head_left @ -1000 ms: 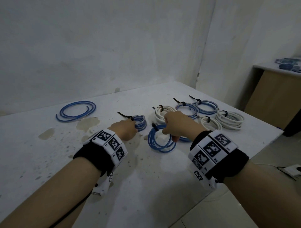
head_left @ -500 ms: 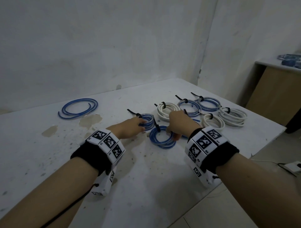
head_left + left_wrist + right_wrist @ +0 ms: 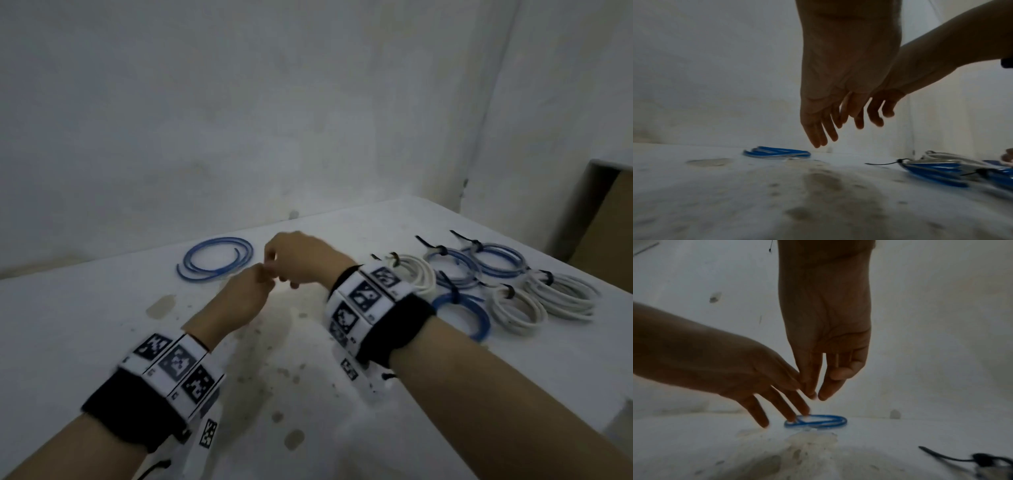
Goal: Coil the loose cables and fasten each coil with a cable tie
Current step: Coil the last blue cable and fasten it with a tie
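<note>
Head, hands: left hand and right hand meet in the air over the bench, fingertips touching; nothing visible between them, motion blur
Head, loose cable: blue, untied, lying flat in rough loops at the far left of the bench, beyond and a little left of both hands; loops wider across than deep
Head, tied coils: blue and white coils, each with a black tie, grouped at the right, behind the right wrist
Left wrist, left hand: fingers straight and slack, pointing down, holding nothing; right hand crosses just behind it
Left wrist, cable: lies ahead of and below the fingertips, apart from them
Right wrist, right hand: fingers long and near straight, thumb tip close to forefinger tip, nothing seen in the pinch
Right wrist, left hand: fingers spread, tips overlapping the cable's near-left rim; contact cannot be told
Nearer hand: left, by judgement; it sits on the cable's side
Next move: forward-and-left reach to lift the loops, probably
Ties: no spare seen
</note>
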The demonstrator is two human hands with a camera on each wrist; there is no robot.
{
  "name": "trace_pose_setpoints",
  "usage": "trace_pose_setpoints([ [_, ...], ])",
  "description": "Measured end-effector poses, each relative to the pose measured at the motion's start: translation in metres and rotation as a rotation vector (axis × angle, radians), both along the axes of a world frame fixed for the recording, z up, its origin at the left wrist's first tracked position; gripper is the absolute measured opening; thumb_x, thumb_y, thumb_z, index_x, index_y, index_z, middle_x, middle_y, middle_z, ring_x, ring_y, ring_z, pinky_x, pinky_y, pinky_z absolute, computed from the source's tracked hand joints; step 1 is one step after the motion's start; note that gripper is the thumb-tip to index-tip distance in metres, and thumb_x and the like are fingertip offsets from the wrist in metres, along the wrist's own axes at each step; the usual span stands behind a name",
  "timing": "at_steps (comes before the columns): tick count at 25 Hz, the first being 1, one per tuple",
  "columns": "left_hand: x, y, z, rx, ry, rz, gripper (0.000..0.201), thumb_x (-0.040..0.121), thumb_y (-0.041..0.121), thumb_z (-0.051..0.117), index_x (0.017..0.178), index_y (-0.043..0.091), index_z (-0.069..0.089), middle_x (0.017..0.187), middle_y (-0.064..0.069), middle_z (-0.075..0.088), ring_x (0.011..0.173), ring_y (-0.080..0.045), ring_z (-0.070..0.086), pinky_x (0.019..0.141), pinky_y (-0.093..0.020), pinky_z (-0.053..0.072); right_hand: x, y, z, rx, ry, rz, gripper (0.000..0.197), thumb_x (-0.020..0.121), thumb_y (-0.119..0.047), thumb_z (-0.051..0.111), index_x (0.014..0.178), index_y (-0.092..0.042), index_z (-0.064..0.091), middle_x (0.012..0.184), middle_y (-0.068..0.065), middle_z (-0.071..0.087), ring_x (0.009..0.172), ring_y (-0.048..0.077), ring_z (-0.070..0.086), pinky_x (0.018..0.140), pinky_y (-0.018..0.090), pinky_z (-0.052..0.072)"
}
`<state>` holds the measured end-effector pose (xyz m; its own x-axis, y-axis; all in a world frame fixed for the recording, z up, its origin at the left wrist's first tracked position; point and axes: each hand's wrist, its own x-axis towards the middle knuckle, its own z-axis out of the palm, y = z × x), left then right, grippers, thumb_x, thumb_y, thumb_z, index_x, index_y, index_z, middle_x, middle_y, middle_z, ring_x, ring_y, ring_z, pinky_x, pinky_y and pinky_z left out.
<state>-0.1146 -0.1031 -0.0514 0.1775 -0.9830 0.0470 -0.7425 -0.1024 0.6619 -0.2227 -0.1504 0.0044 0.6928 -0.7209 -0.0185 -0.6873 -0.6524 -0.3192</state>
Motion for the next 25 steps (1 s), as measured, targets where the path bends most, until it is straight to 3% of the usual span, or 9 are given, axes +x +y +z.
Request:
trace_pose_setpoints([
  [3,0.057,0.018,-0.007,0.048,0.066,0.199,0.031,0.098,0.016,0.039,0.127,0.010,0.047,0.120,-0.012,0.053,0.101,-0.024,0.051,0.080,-0.030,0.037,0.062,-0.018,-0.028,-0.100,0.177,0.103,0.030,0.097,-0.014,0.042,0.125,-0.012,0.052,0.120,0.013,0.058,0.102,0.029,0.059,0.078,0.033,0.045],
  [6,0.106,0.035,-0.013,0.045,0.066,0.278,0.027,0.097,0.018,0.042,0.121,0.014,0.054,0.126,-0.011,0.054,0.098,-0.019,0.051,0.079,-0.027,0.037,0.099,-0.034,-0.053,-0.080,0.264,0.163,0.038,0.096,-0.019,0.044,0.134,-0.016,0.039,0.122,0.014,0.055,0.104,0.031,0.056,0.078,0.034,0.044],
  [10,0.148,0.044,-0.021,0.044,0.078,0.352,0.024,0.097,0.021,0.042,0.117,0.017,0.056,0.122,-0.007,0.055,0.096,-0.017,0.050,0.077,-0.029,0.040,0.129,-0.041,-0.065,-0.240,0.292,0.200,0.013,0.092,-0.011,0.046,0.105,-0.011,0.049,0.098,0.011,0.052,0.084,0.027,0.054,0.070,0.032,0.040],
  [13,0.152,0.041,-0.028,0.079,0.077,0.328,0.026,0.097,0.021,0.042,0.117,0.015,0.058,0.121,-0.008,0.058,0.099,-0.018,0.053,0.083,-0.029,0.041,0.138,-0.040,-0.064,-0.355,0.317,0.232,0.009,0.092,-0.008,0.050,0.094,-0.006,0.059,0.088,0.008,0.055,0.085,0.027,0.059,0.066,0.030,0.038],
  [16,0.139,0.041,-0.021,0.011,0.137,0.317,0.030,0.099,0.032,0.037,0.109,0.014,0.059,0.110,-0.007,0.061,0.096,-0.019,0.054,0.082,-0.030,0.039,0.140,-0.023,-0.049,-0.178,0.067,0.297,0.016,0.092,-0.014,0.054,0.077,-0.008,0.052,0.071,0.003,0.049,0.071,0.023,0.051,0.060,0.031,0.038],
  [19,0.122,0.050,-0.002,-0.162,0.353,0.358,0.038,0.099,0.040,0.028,0.101,0.013,0.054,0.102,-0.006,0.060,0.092,-0.020,0.056,0.076,-0.032,0.043,0.138,0.016,-0.024,-0.065,-0.256,0.351,0.010,0.092,-0.010,0.052,0.098,-0.003,0.050,0.081,0.013,0.059,0.069,0.027,0.058,0.063,0.037,0.048],
  [21,0.114,0.059,0.014,-0.321,0.401,0.355,0.040,0.101,0.032,0.026,0.097,0.005,0.056,0.096,-0.013,0.062,0.086,-0.025,0.059,0.075,-0.037,0.047,0.133,0.043,-0.006,-0.054,-0.335,0.412,0.025,0.091,-0.003,0.047,0.115,-0.003,0.038,0.078,0.016,0.061,0.064,0.029,0.058,0.061,0.039,0.049],
  [23,0.108,0.072,0.029,-0.379,0.372,0.300,0.038,0.102,0.021,0.026,0.102,-0.002,0.056,0.094,-0.022,0.063,0.084,-0.030,0.061,0.074,-0.037,0.050,0.125,0.061,0.009,-0.112,-0.293,0.429,0.040,0.090,-0.002,0.043,0.128,-0.009,0.031,0.071,0.010,0.058,0.058,0.026,0.055,0.055,0.036,0.045],
  [25,0.103,0.087,0.041,-0.389,0.303,0.203,0.033,0.101,0.018,0.027,0.098,0.003,0.056,0.081,-0.015,0.064,0.068,-0.018,0.063,0.068,-0.029,0.050,0.114,0.074,0.026,-0.452,-0.061,0.372,0.043,0.092,-0.008,0.042,0.134,-0.014,0.033,0.079,0.007,0.059,0.062,0.022,0.054,0.051,0.030,0.036],
])
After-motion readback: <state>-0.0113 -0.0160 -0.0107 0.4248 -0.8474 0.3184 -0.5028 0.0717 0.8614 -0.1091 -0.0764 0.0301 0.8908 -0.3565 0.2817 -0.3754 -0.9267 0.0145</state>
